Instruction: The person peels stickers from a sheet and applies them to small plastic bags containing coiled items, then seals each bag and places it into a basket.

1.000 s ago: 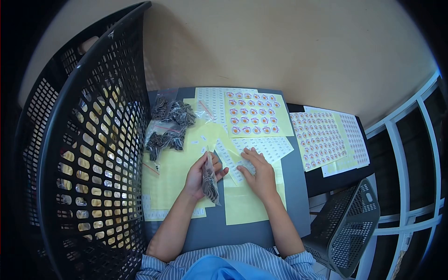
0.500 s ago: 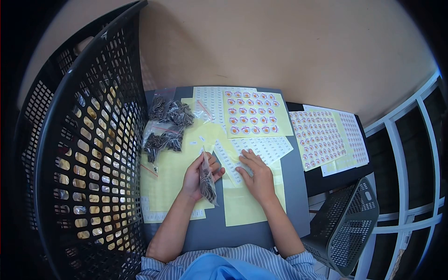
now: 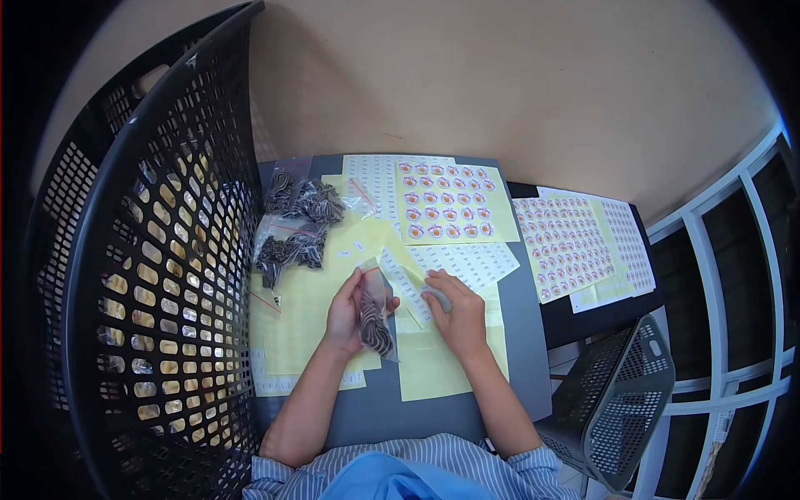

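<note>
My left hand [image 3: 343, 321] is closed round a small clear zip bag [image 3: 374, 312] with a red seal line. Dark, pale-striped coils of what looks like cord fill its lower part. Over a narrow strip of small printed labels [image 3: 403, 287], my right hand [image 3: 460, 317] has its thumb and forefinger apart at the strip's right edge. The strip's yellow backing bends up near those fingertips. Whether they pinch a tiny label cannot be made out. A yellow backing sheet [image 3: 442, 367] lies below the right hand.
Several filled zip bags [image 3: 300, 221] lie at the table's back left. A sheet of round orange-and-purple stickers [image 3: 448, 200] is at the back. More sticker sheets [image 3: 575, 246] rest on a black surface to the right. A tall black basket [image 3: 167, 275] stands left; another basket [image 3: 625, 408] is lower right.
The bag in my left hand has turned so its broad face and striped contents show more. My right hand's fingers have shifted slightly, and the label strip's backing now bends up more.
</note>
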Demonstrator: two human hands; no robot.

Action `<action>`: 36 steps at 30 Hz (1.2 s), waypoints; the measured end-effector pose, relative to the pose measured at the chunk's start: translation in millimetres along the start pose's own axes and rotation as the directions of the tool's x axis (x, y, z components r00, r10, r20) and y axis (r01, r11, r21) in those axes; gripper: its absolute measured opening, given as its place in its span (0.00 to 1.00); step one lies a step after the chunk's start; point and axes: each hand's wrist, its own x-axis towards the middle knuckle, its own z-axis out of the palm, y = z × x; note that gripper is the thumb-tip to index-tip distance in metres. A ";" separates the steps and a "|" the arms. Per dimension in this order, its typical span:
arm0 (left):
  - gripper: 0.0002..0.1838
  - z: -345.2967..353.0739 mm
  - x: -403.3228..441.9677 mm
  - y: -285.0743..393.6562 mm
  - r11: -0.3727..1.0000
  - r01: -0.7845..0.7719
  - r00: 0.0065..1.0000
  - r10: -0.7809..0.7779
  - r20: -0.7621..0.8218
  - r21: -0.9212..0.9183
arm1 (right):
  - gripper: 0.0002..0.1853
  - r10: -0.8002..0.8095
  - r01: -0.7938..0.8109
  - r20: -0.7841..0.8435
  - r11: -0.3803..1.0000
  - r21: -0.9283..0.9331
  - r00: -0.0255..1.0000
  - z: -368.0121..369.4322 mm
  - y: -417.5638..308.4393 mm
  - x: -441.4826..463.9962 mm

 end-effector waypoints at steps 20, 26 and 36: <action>0.16 -2.6 4.0 -14.0 0.790 -0.283 0.945 0.326 0.017 0.543 | 0.05 0.161 -0.148 -0.067 0.975 0.168 0.985 19.8 -42.7 26.7; 0.16 -2.4 1.2 -12.8 0.788 -0.254 0.946 0.324 -0.027 0.561 | 0.08 0.222 -0.210 -0.084 0.969 0.130 0.971 33.4 -41.1 25.2; 0.16 -6.3 3.3 -14.9 0.807 -0.270 0.943 0.332 -0.026 0.525 | 0.04 0.182 -0.159 -0.139 0.974 0.158 0.974 37.2 -39.7 23.4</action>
